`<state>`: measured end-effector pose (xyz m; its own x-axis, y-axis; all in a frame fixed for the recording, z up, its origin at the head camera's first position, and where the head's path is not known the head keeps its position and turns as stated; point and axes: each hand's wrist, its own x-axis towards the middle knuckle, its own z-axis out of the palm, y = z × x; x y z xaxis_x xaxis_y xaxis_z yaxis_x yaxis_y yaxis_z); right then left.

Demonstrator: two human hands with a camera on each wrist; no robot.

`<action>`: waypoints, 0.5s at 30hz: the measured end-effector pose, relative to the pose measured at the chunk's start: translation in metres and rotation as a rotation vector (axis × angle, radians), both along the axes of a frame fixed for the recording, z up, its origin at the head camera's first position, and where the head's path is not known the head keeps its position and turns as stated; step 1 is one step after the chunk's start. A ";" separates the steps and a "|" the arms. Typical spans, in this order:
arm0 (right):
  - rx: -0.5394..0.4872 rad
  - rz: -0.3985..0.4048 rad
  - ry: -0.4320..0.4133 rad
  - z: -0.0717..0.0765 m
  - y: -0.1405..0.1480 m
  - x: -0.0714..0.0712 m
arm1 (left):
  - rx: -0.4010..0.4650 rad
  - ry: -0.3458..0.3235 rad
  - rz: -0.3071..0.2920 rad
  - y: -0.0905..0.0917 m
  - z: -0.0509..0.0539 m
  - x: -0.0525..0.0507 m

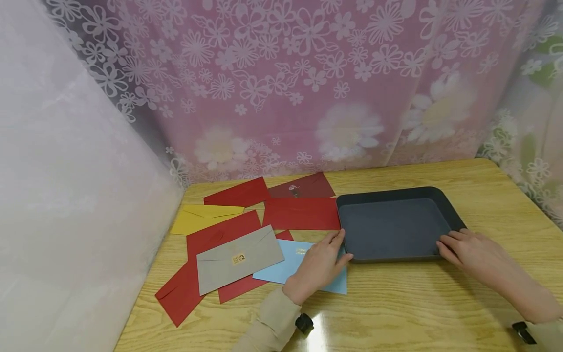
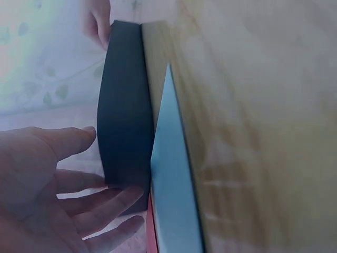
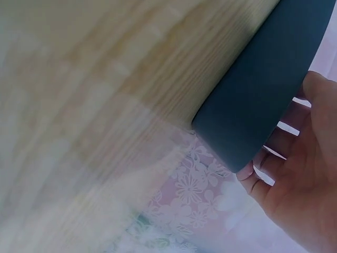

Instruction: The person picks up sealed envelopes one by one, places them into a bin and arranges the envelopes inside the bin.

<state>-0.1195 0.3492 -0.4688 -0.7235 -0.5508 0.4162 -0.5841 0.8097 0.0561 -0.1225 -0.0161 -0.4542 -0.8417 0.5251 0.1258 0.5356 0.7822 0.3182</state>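
Note:
A dark rectangular tray (image 1: 396, 225) lies on the right half of the wooden table. My left hand (image 1: 318, 261) holds its front left corner, thumb at the front and fingers along the left side. At the front right corner my right hand (image 1: 481, 259) grips the rim, fingers over the edge. In the left wrist view the left fingers (image 2: 108, 208) are spread against the end of the tray's wall (image 2: 124, 105). From the right wrist, the right hand (image 3: 300, 163) is seen along the tray's outer side (image 3: 258, 89). The tray's underside is hidden.
Several overlapping envelopes lie left of the tray: a grey one (image 1: 239, 266), a yellow one (image 1: 198, 217), a light blue one (image 1: 281, 266) partly behind my left hand, a maroon one (image 1: 308, 186), and red ones, including one (image 1: 303, 213) beside the tray. A flowered curtain (image 1: 286, 98) hangs behind.

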 end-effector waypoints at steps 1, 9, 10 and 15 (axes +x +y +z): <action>0.005 -0.003 -0.004 0.000 0.000 0.000 | 0.016 -0.009 0.006 -0.003 0.001 -0.001; 0.024 -0.029 -0.042 0.000 -0.001 0.001 | 0.181 0.005 0.094 -0.043 0.018 -0.017; 0.026 -0.033 -0.047 0.001 -0.001 0.001 | 0.207 0.011 0.111 -0.051 0.020 -0.019; 0.024 -0.052 -0.067 0.003 -0.002 0.002 | 0.298 0.074 0.209 -0.094 0.025 -0.025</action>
<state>-0.1172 0.3470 -0.4662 -0.7775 -0.5208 0.3525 -0.5442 0.8381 0.0381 -0.1476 -0.1104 -0.4296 -0.9097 0.2742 0.3118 0.4043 0.7560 0.5148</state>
